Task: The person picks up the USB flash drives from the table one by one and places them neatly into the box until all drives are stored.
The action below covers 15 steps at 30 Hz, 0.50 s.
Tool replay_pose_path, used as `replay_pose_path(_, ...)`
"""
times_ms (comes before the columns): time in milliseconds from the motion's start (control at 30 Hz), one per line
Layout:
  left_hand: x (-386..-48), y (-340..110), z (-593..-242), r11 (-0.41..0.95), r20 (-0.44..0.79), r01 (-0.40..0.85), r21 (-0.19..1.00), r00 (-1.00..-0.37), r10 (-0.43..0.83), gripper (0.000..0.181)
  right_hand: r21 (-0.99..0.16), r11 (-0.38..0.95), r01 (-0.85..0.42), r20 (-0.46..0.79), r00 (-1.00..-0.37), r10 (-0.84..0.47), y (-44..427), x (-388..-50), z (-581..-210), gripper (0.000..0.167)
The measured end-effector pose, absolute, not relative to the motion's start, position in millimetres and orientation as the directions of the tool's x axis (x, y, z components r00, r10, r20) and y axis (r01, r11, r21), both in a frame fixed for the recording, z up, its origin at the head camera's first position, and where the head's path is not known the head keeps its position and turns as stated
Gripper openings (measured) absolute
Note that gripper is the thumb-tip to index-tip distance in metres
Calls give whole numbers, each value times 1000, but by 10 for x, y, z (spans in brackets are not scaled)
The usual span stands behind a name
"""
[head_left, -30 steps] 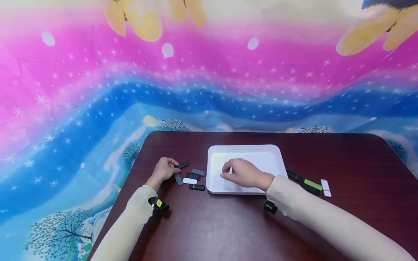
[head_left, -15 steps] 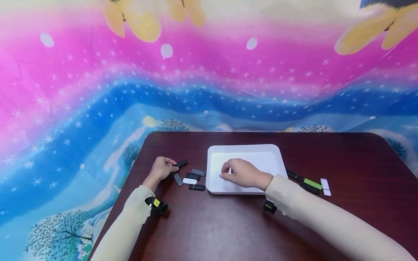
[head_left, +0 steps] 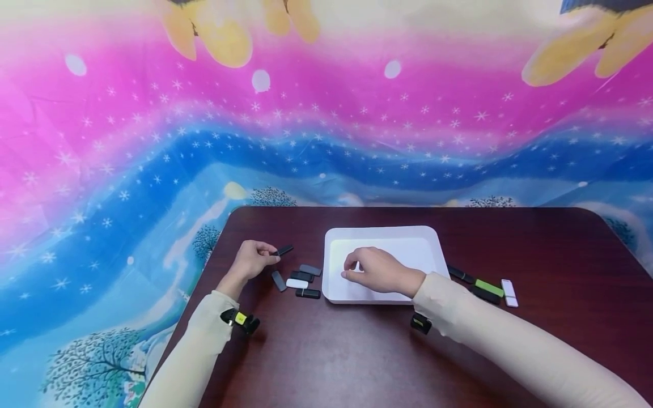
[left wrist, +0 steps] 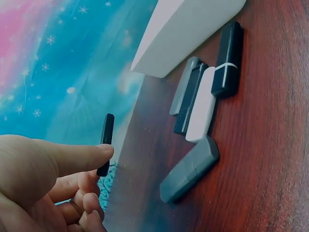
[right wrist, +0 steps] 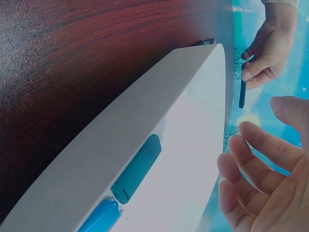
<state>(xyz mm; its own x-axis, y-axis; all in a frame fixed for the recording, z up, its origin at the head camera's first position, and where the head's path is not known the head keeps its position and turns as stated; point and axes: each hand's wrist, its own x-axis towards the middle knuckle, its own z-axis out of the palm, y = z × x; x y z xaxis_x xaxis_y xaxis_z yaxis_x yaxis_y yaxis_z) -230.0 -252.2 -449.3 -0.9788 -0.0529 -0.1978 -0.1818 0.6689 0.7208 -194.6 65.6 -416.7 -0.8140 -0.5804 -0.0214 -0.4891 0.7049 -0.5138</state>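
Observation:
At the table's left side my left hand (head_left: 250, 259) pinches a black USB stick (left wrist: 108, 128) between thumb and fingers, raised off the table. Below it lies a dark grey USB stick (left wrist: 189, 169). Beside that is a cluster: a white USB stick (head_left: 297, 283), a black one with a pale band (head_left: 308, 293), a grey one (head_left: 310, 270) and another black stick (head_left: 303, 276). My right hand (head_left: 380, 271) hovers over the white tray (head_left: 382, 230), fingers loosely bent and holding nothing. In the right wrist view a teal USB stick (right wrist: 137, 169) and a blue stick (right wrist: 100, 216) lie inside the tray.
Right of the tray lie more USB sticks: a black one (head_left: 460, 274), a green one (head_left: 488, 287), another black stick (head_left: 486, 295) and a white one (head_left: 509, 293). The dark red table (head_left: 326, 351) meets a printed cloth backdrop (head_left: 326, 113) at its far edge.
My left hand has lifted the black USB stick and drawn slightly up and left, away from the dark grey stick. The right hand stays almost still above the tray.

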Motion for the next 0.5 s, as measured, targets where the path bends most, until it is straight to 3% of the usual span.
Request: replay_pose_path(500,-2293,-2452,-4316,663,-165,-146,734,-986,-34,18,-504,710,-492,-16,-816,-577,698,-1949,-4160,18)
